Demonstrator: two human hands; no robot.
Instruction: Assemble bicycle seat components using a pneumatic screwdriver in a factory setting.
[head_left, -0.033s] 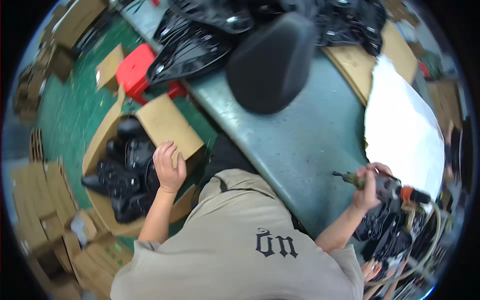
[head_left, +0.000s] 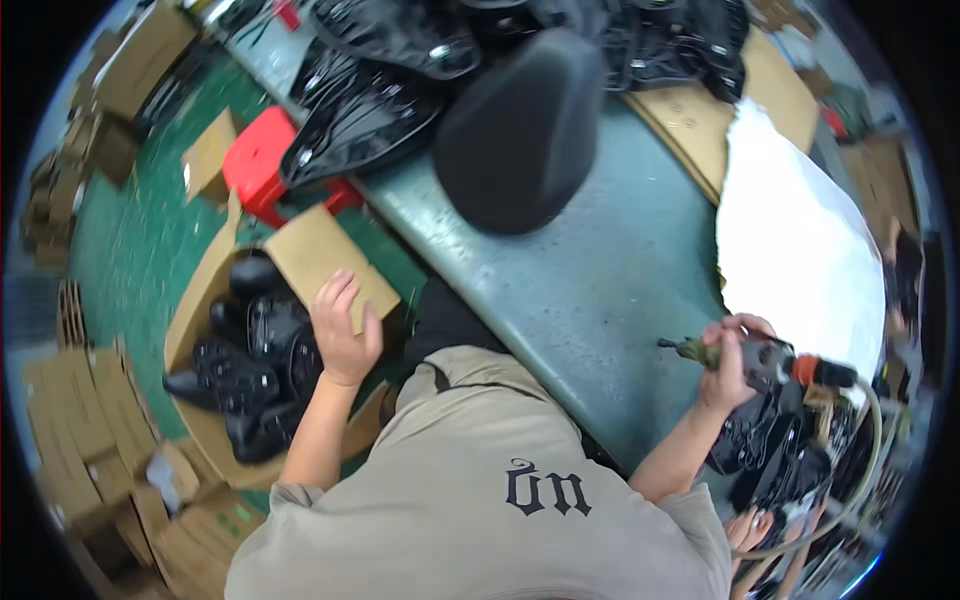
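My left hand [head_left: 340, 335] grips the flap [head_left: 320, 255] of an open cardboard box [head_left: 195, 300] on the green floor at my left. The box holds several black moulded seat parts [head_left: 250, 370]. My right hand [head_left: 725, 365] is closed around a powered driver tool [head_left: 775, 362] with a hose, at the right edge of the grey table [head_left: 600, 270]. The tool's tip points left over the table top. A large black padded seat [head_left: 520, 130] lies further back on the table, apart from both hands.
More black seat shells [head_left: 370, 110] are heaped at the table's far end above a red stool [head_left: 260, 165]. A white sheet [head_left: 800, 250] and flat cardboard [head_left: 700, 120] cover the right side. Folded cartons [head_left: 80, 430] are stacked on the floor at left. Black parts [head_left: 780, 440] hang below the tool.
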